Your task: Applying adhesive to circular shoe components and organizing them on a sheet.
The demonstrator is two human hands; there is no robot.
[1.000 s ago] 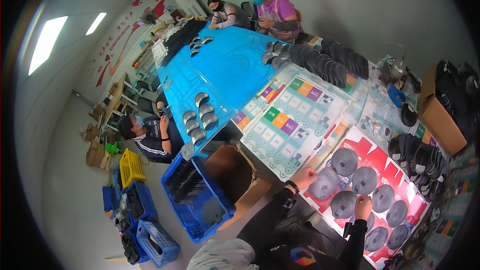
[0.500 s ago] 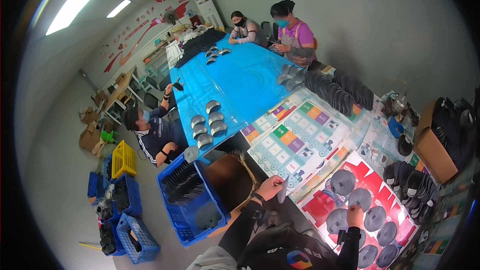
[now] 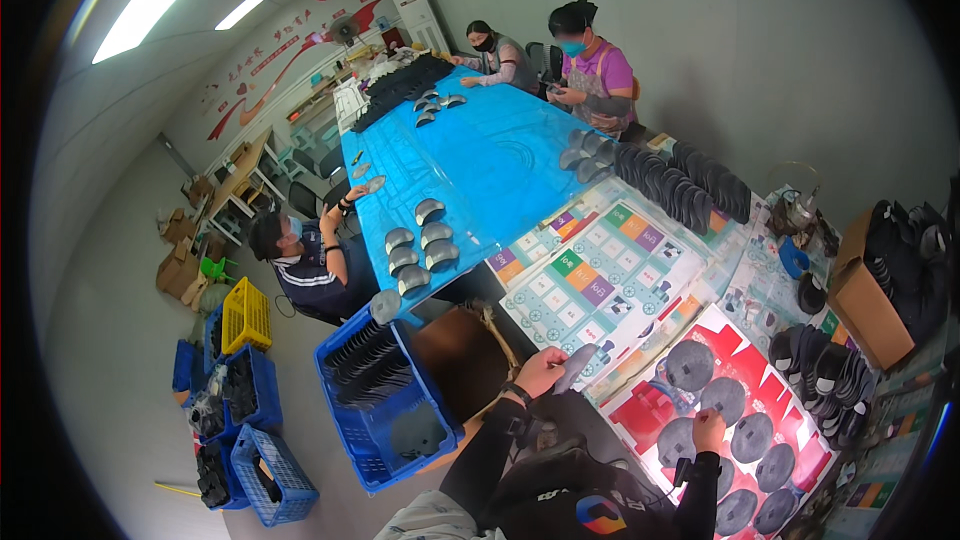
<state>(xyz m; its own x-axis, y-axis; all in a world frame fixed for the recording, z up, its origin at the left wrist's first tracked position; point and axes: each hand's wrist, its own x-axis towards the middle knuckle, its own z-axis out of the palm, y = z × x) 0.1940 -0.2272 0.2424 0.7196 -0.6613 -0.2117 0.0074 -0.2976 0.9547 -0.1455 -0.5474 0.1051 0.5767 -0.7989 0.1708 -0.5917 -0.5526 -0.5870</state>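
Note:
Near the front edge of the table, my left hand [image 3: 541,373] pinches a flat, rounded grey piece [image 3: 575,368], its face partly turned up. My right hand [image 3: 709,431] is closed over the red and white sheet [image 3: 640,423], with its fingers curled. It is too small to tell what those fingers hold, if anything. Round grey discs lie on the sheet about that hand: one disc [image 3: 722,399] just beyond it, another [image 3: 689,366] farther off, one [image 3: 676,442] to its left and one [image 3: 752,437] to its right.
A blue crate [image 3: 335,430] with rows of dark curved pieces stands left of my arm, beside an open cardboard box [image 3: 497,332]. Stacked dark pieces [image 3: 660,176] line the table's far right. A carton [image 3: 868,290] stands at right. Several co-workers sit round the blue-covered table [image 3: 480,160].
The grey piece in my left hand has turned from nearly edge-on to show more of its face. My right hand stays about in place. The left co-worker's raised hand has come down to the table edge.

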